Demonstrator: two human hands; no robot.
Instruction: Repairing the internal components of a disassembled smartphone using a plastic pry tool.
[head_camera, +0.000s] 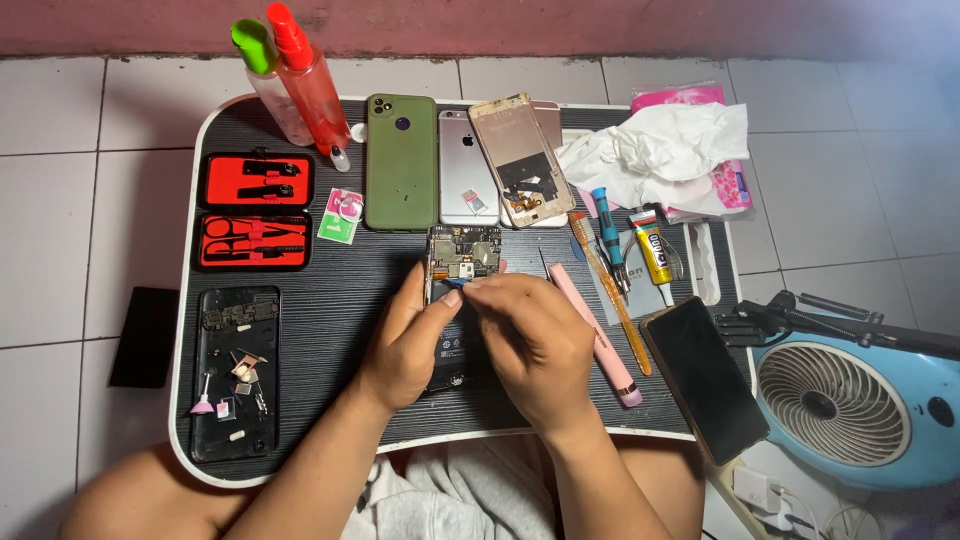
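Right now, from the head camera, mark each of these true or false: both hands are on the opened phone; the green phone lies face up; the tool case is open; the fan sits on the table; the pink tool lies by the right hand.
1. Both the left hand and the right hand are on the opened phone. True.
2. The green phone lies face up. False: its back, with the camera cluster, faces up.
3. The red tool case is open. True.
4. The blue fan sits on the black table. False: it stands off the table's right edge, on the tiled floor.
5. The pink tool lies beside the right hand. True.
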